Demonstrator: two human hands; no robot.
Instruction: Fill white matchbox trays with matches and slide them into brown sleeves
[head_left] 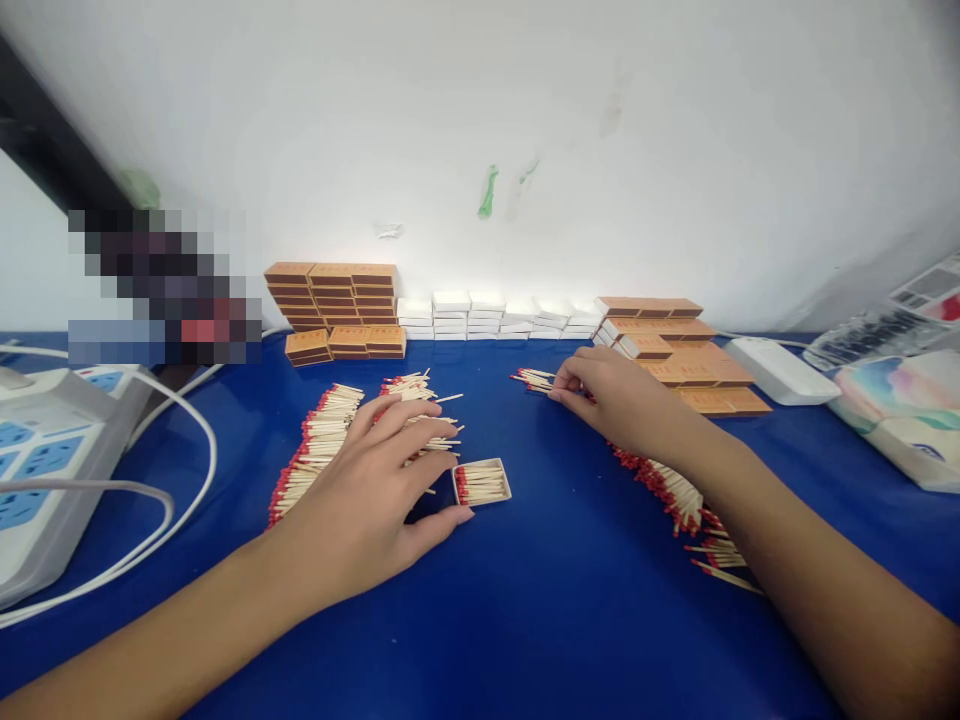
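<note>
My left hand (397,460) is spread over a pile of red-tipped matches (319,440), its fingers apart. Between its thumb and index finger, close by, lies a small white matchbox tray (508,490) filled with a layer of matches (482,484), red heads to the left. My right hand (592,390) is pinched at the far right end of a small bunch of matches (534,379), whose red heads point left. Beneath my right wrist and forearm another heap of matches (667,495) lies on the blue tabletop (510,620), partly covered by the arm.
Orange matchbox sleeves (334,295) stand stacked at the back left, with more orange matchbox sleeves (675,350) at the back right. White trays (487,315) line the wall between them. A power strip (45,460) with cables sits left; a white adapter (780,370) and tissue pack (900,410) lie right.
</note>
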